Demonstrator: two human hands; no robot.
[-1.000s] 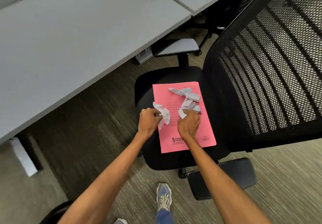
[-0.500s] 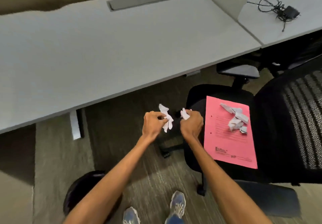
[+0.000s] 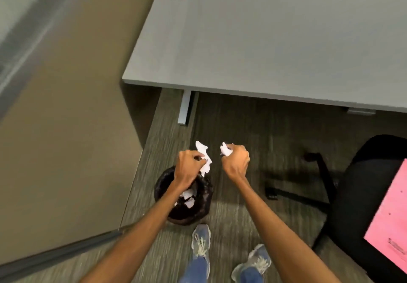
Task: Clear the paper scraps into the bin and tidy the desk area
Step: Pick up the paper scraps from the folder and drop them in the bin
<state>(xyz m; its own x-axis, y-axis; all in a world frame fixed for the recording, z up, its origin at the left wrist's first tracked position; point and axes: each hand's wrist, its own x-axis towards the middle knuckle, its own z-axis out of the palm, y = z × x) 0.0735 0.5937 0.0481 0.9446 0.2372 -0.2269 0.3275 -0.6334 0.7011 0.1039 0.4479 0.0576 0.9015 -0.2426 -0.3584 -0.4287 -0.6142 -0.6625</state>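
The left hand [image 3: 189, 163] is closed around a crumpled white paper scrap [image 3: 203, 159] that sticks out past the fingers, and it hangs directly above the black-lined bin [image 3: 203, 197] standing on the carpet beside a tan partition wall [image 3: 66, 139]. More white scraps [image 3: 188, 198] already lie inside the bin. The right hand [image 3: 235, 159] is fisted on a second, smaller paper wad [image 3: 225, 149], held to the right of the bin and clear of its rim. The grey bench [image 3: 264, 40] fills the upper right. At the right edge a pink folder [image 3: 389, 221] rests on the seat of a black office chair [image 3: 352, 194]. Two sneakered feet [image 3: 200, 239] stand just behind the bin.
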